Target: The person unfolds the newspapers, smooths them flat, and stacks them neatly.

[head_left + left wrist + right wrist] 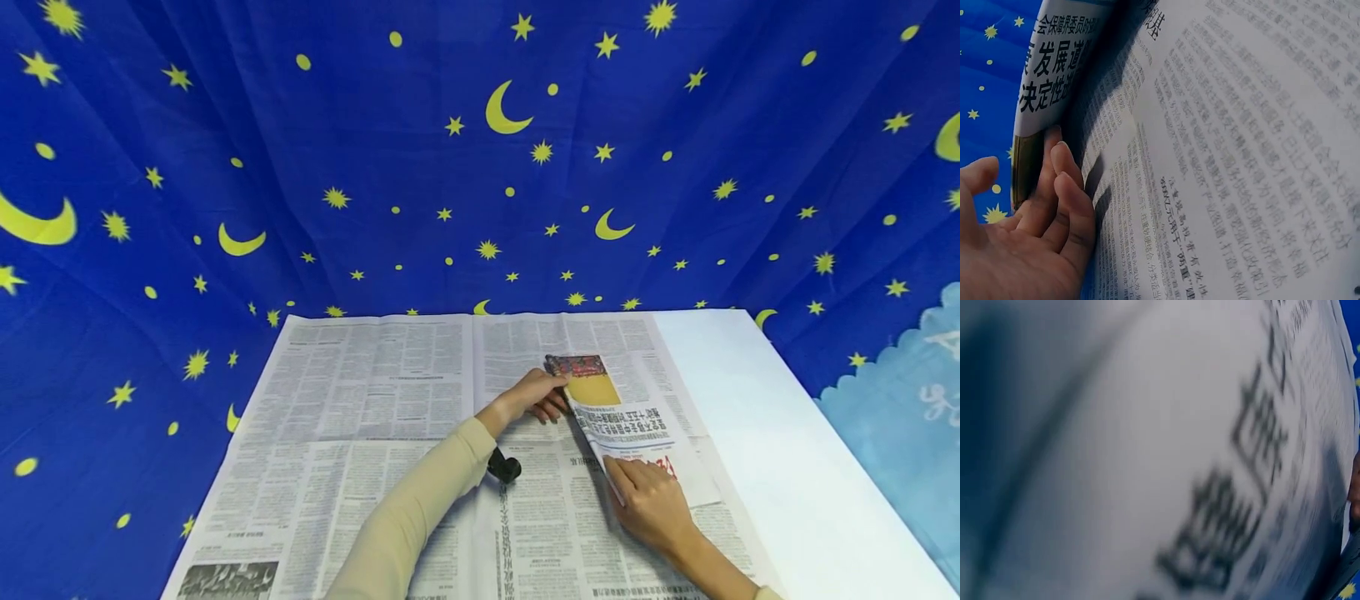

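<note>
A folded newspaper section [611, 425], with a red-and-yellow picture at its far end, lies over a spread newspaper [360, 475]. My left hand [536, 393] is at its far left edge. In the left wrist view, the fingers [1063, 194] lie under the raised edge and the thumb stands apart from the paper. My right hand [651, 502] grips the near left edge of the section with curled fingers. In the right wrist view, blurred printed paper [1147, 450] fills most of the picture, and part of a hand [1355, 490] shows at the right border.
The white tabletop [787, 433] shows along the right side. A blue cloth with yellow moons and stars [420, 167] hangs behind and beside the table. A black object [504, 467] sits by my left wrist. A light blue panel [900, 442] is at the far right.
</note>
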Available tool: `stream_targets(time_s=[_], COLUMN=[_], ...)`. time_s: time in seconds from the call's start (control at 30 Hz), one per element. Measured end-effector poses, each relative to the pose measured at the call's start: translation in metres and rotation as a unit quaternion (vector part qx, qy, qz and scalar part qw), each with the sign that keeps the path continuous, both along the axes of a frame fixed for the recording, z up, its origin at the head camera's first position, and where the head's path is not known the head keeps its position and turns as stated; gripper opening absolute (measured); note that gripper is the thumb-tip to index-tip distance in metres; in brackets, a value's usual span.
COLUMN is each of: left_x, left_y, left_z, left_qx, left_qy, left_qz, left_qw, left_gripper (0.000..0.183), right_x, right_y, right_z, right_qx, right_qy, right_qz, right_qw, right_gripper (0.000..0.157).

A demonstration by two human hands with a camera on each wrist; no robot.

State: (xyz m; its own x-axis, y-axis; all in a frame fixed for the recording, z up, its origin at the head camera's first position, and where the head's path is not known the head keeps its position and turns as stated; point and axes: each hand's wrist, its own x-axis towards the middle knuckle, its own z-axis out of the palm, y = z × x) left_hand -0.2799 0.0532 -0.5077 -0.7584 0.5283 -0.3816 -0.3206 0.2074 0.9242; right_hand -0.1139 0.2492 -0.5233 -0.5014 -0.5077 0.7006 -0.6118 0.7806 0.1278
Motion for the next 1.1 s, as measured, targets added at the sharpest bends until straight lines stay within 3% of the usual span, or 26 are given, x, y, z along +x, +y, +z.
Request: stream_targets(time_s=[0.23,0.5,0.63,0.83,1.1], left_x=[0.003,0.004,0.006,0.01,0.013], left_y=[-0.004,-0.03,-0.048,-0.072,-0.101], left_z=[-0.001,0.002,0.005,0.007,0.006], left_qx=[-0.013,-0.044,-0.057,-0.077,-0.082], left_qy=[-0.035,-0.058,-0.061,-0.036,-0.004], left_qz=[0.029,0.013,0.005,-0.002,-0.017], left_qw=[0.9989,0.9972,0.9965,0.9964,0.9965], left_gripper=[0.033,0.023,0.024,0.024,0.027], right_x=[0.011,0.021,0.024,0.025,0.024], right_y=[-0.019,-0.036,-0.038,-0.044,-0.045], right_z=[0.002,-0.001,-0.006,-0.012,-0.015], right_qx=[0.002,0.028,0.024,0.028,0.036], right_qy=[-0.016,-0.055,-0.066,-0.06,-0.069], right_qz=[0.013,0.002,0.001,0.01,0.0], right_qw=[1.0,0.998,0.998,0.998,0.997], right_gripper=[0.042,0.063,0.061,0.047,0.042])
